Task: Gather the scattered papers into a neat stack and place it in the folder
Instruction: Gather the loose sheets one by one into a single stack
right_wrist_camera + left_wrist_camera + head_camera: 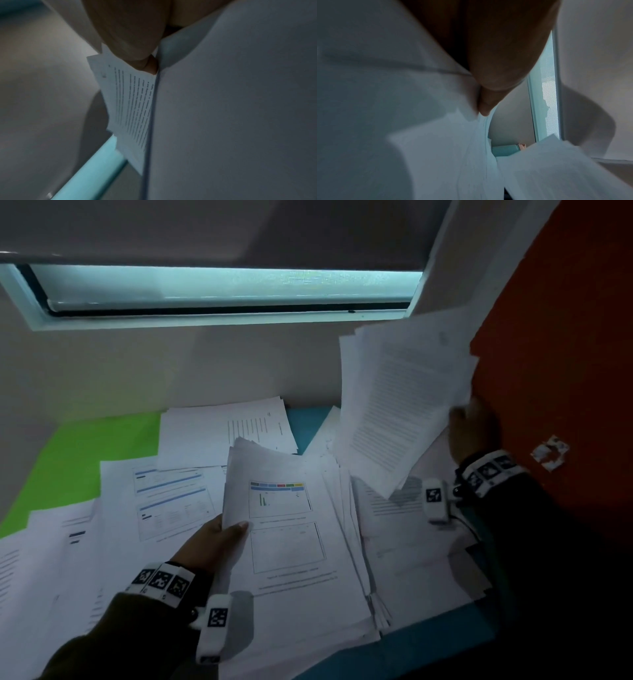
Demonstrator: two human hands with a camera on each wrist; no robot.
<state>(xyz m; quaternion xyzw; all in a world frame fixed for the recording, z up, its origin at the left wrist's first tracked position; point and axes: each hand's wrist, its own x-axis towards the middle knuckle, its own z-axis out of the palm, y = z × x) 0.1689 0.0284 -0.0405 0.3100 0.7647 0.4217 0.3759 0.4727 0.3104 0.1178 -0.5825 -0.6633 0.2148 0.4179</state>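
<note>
step: gathering, half done | left hand (209,546) pinches charted bundle (291,542) on bench | right hand (472,429) grips raised text sheets (400,405) | next: lay raised sheets onto the bundle, square edges | green folder (85,460) beyond left fingers.

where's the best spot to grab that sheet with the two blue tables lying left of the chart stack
Judging from the head view, take the sheet with two blue tables by its left edge, coming from the left. It lies flat, and the chart stack in the left hand overlaps its right side.
</note>
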